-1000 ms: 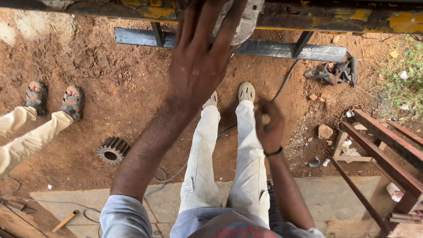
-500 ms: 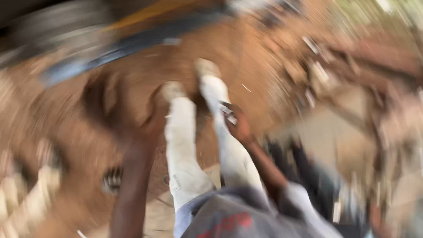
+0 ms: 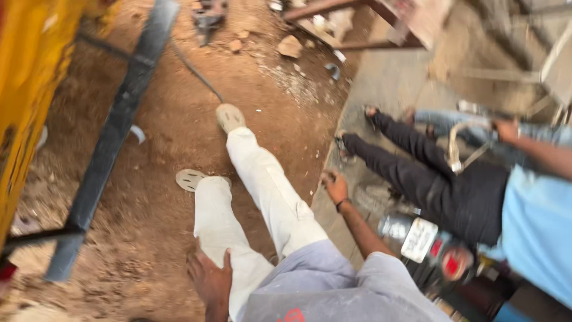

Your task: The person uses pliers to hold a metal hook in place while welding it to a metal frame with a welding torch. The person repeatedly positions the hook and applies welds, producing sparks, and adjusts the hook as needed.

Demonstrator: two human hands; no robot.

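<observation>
I sit on red dirt with my legs in white trousers (image 3: 262, 191) stretched out and pale perforated shoes (image 3: 229, 116) on my feet. My left hand (image 3: 210, 280) presses flat on the dirt beside my left thigh, fingers spread, holding nothing. My right hand (image 3: 335, 186), with a dark band on the wrist, rests at the edge of a concrete slab (image 3: 387, 89) to the right of my legs. Its fingers are curled, and the blur hides whether anything is in them.
A yellow machine body (image 3: 30, 89) and a long dark steel bar (image 3: 113, 143) lie at the left. Another person in black trousers (image 3: 441, 185) and a light blue shirt sits on the slab at the right. A metal cylinder (image 3: 417, 238), stones and a rusty frame (image 3: 357, 12) lie around.
My left hand has come down from the yellow machine above to the dirt by my thigh. My right hand moved from near my foot to the slab edge. The view swung right.
</observation>
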